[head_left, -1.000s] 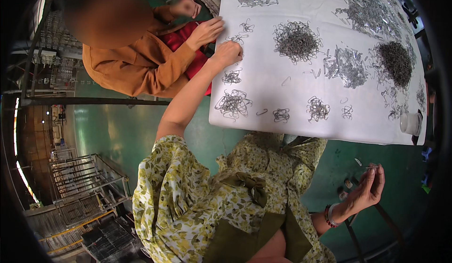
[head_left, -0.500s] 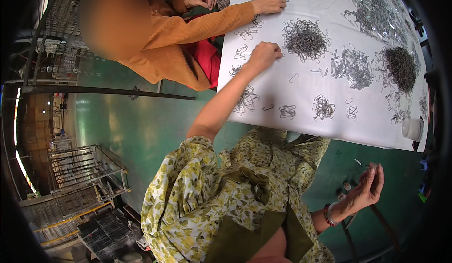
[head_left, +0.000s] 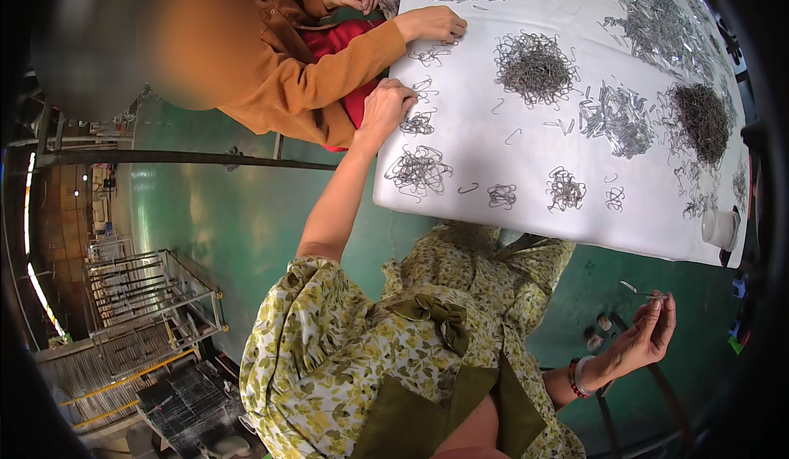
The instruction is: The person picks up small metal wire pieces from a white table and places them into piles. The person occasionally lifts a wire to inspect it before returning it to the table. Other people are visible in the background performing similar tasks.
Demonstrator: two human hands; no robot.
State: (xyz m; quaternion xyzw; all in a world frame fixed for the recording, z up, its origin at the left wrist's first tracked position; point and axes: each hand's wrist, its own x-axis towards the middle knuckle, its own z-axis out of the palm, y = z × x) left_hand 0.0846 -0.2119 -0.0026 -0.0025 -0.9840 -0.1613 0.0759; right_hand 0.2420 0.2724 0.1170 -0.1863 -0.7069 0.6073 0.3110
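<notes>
My left hand (head_left: pixel 386 110) is at the table's left edge, its fingers pinched together over small groups of bent wire hooks (head_left: pixel 417 122). Whether a hook is between the fingertips is too small to tell. Off the table at the lower right, my right hand (head_left: pixel 645 337) pinches a thin metal wire piece (head_left: pixel 638 291), which has a shiny end. A larger cluster of wire hooks (head_left: pixel 419 170) lies at the near left corner. Along the near edge are smaller clusters of hooks (head_left: pixel 501 196) and a single hook (head_left: pixel 468 189).
A dense mound of dark hooks (head_left: pixel 536 68) sits mid-table, with loose shiny metal strips (head_left: pixel 616 120) to its right. Another dark pile (head_left: pixel 700 122) and a white round container (head_left: pixel 720 227) are farther right. A co-worker's hand (head_left: pixel 433 23) reaches over the far left of the white tabletop (head_left: pixel 468 130).
My left hand has moved left, from beside the hook mound to the table's left edge. A single hook now lies left of the mound. The co-worker's hand has drawn back toward the left edge.
</notes>
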